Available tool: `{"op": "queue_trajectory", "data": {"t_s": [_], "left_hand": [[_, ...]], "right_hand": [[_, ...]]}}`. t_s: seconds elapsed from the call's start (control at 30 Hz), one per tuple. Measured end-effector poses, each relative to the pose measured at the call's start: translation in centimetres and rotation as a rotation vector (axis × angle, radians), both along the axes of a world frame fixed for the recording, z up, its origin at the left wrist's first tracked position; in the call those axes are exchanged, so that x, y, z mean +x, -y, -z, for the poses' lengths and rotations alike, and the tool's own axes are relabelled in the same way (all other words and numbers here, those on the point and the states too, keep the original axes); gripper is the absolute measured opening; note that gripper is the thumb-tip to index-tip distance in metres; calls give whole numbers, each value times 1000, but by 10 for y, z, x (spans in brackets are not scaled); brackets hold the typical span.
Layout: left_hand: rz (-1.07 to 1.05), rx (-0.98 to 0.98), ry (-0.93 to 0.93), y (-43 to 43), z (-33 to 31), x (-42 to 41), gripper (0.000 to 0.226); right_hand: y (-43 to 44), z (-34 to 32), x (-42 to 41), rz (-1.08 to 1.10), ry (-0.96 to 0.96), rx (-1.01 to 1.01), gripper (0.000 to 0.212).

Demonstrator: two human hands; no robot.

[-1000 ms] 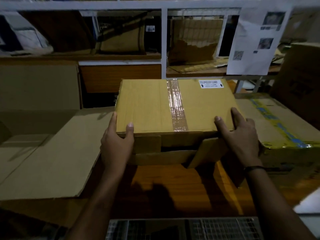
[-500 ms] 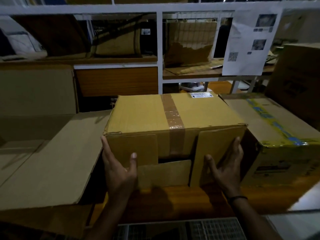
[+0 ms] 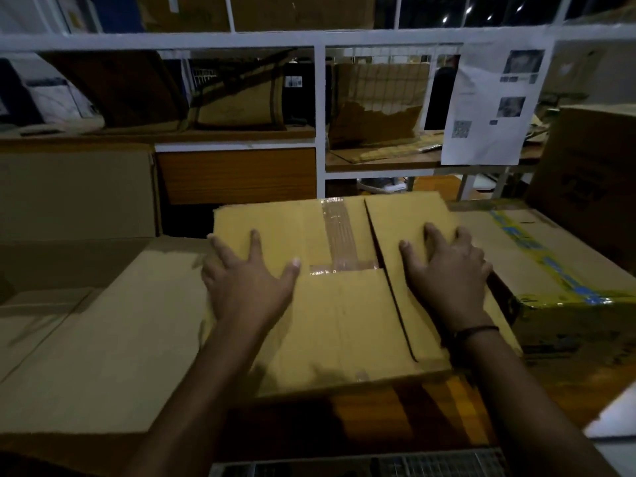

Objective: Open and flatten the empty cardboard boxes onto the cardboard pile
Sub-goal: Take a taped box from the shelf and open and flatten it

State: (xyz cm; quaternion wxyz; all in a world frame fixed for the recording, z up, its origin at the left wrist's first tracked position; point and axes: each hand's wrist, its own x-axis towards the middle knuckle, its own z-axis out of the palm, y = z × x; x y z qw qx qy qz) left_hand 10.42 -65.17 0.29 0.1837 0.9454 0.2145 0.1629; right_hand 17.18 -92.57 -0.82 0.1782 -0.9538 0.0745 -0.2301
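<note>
Pressing on the tan corrugated cardboard box with a clear tape strip, the left hand and right hand lie palm-down on its top panels, fingers straight and spread, gripping nothing. The box sits on the orange-brown wooden table, between the flattened tan cardboard pile on the left and a brown box with yellow-and-blue tape just beside it on the right. Looks like the flatten step, mid-collapse; the next move likely needs an edge grip to shift it left onto the pile.
</note>
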Motion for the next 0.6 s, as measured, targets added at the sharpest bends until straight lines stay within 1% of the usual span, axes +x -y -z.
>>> {"op": "queue_trajectory", "data": {"t_s": [0.07, 0.13, 0.17, 0.23, 0.3, 0.33, 0.37, 0.43, 0.5, 0.57, 0.6], "left_hand": [[122, 143, -87, 13, 17, 7, 83], [304, 204, -131, 28, 30, 10, 76], [363, 211, -149, 34, 33, 12, 75], [402, 230, -179, 41, 34, 17, 73], [418, 248, -220, 43, 31, 25, 72], [435, 248, -245, 43, 30, 29, 71], [454, 249, -266, 43, 28, 32, 69], [485, 253, -278, 42, 26, 36, 66], [490, 241, -248, 40, 27, 40, 65], [468, 204, -201, 39, 30, 42, 61], [456, 183, -179, 39, 31, 42, 60]], "right_hand": [[-9, 7, 2, -4, -152, -107, 72], [-19, 16, 4, -21, -275, -196, 74], [-23, 18, 2, -42, -301, -217, 71], [-34, 14, -7, -161, -283, -199, 59], [-47, 7, -22, -350, -243, -154, 44], [-55, 4, -32, -446, -238, -137, 40], [-64, 1, -44, -537, -239, -135, 41], [-83, -1, -64, -660, -256, -151, 56], [-98, 1, -74, -637, -299, -187, 69], [-105, 3, -76, -516, -365, -213, 69], [-105, 5, -76, -452, -399, -176, 68]]}}
